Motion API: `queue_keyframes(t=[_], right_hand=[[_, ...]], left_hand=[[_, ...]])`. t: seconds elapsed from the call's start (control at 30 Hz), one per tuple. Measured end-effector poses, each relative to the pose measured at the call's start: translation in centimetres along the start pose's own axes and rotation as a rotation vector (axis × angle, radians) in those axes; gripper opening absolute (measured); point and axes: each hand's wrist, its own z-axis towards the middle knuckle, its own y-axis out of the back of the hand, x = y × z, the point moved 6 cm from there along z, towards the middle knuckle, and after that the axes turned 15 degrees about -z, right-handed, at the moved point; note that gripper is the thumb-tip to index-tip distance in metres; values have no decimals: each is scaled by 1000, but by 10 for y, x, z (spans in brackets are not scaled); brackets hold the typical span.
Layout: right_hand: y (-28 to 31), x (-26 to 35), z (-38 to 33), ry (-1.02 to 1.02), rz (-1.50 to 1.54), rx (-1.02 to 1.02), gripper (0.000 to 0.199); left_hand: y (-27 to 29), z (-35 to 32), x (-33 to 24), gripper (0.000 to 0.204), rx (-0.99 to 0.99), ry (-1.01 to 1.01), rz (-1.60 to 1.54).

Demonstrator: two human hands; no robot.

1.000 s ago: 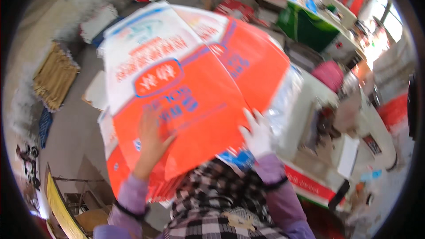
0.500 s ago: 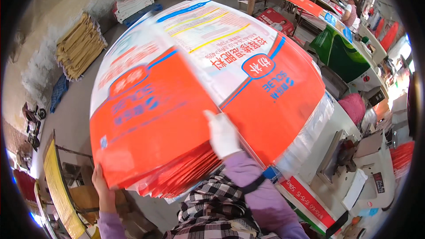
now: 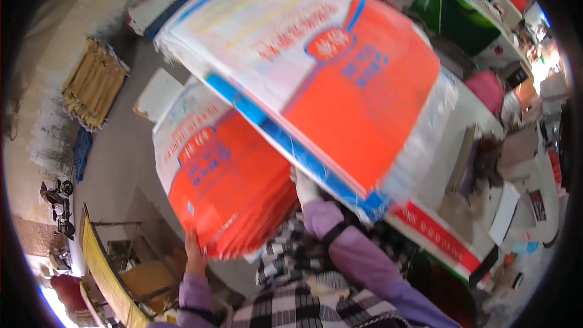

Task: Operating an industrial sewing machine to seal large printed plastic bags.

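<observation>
Lifting the top sack (image 3: 316, 73), its long axis running upper-left to lower-right.

One head-worn fisheye view looks steeply down, close over the raised sack (image 3: 340, 85); edges blur, seemingly from motion.

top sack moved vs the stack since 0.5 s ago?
Yes. The top sack has lifted off the stack of sacks on its right side, opening a gap; the right hand is under it, and the left hand holds the stack's lower edge.
</observation>
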Motion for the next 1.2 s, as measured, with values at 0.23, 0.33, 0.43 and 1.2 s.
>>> queue_keyframes(t=[0.23,0.33,0.43,1.2], right_hand=[[109,72,-104,390,-686,303,26],[132,84,-132,579,-883,230,24],[119,91,-151,880,-1089,196,25],[289,217,-96,447,-611,-646,37]], left_hand=[[-217,-41,-18,50,332,-391,447],[-443,-222,66,38,1441,-852,777],[-540,-310,144,34,1430,-1108,894],[-564,-249,119,21,1615,-501,641]])
